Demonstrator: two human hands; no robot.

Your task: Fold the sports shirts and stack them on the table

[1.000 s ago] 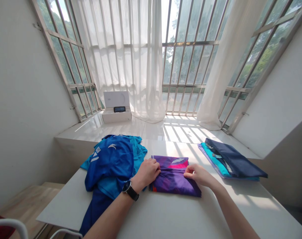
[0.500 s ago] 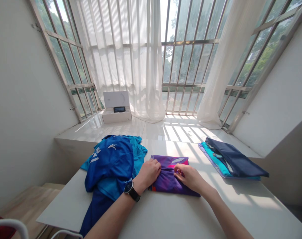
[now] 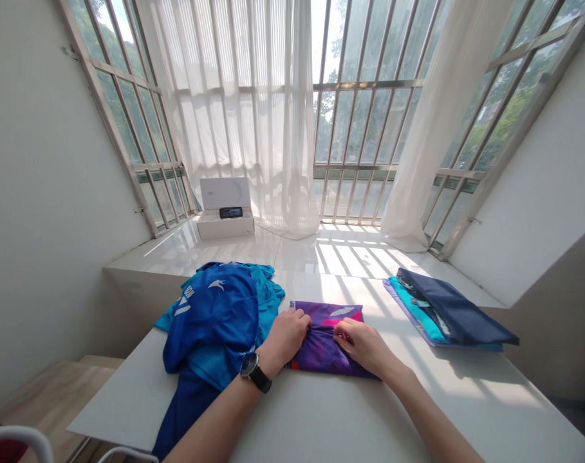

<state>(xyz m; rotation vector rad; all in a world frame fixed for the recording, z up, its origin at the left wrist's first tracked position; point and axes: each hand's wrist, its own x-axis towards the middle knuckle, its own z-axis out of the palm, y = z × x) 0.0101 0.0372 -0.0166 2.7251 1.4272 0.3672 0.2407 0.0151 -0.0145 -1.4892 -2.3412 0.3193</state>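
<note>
A purple sports shirt with pink patches lies folded into a flat rectangle on the white table. My left hand, with a black watch on its wrist, has its fingers curled closed on the shirt's left part. Toward the shirt's right side, my right hand pinches the fabric between thumb and fingers. Creases run across the cloth between the two hands. Beside my left hand sits a loose heap of blue shirts, its dark blue end reaching under my left forearm.
A stack of folded clothes, navy on top of turquoise and lilac, lies at the table's right. On the window ledge stands an open white box holding a dark device. A white curved tube shows at lower left.
My right hand has shifted slightly left with the shirt's fabric in its pinch, and the shirt's right end shows a little shorter. My left hand stays almost in place.
</note>
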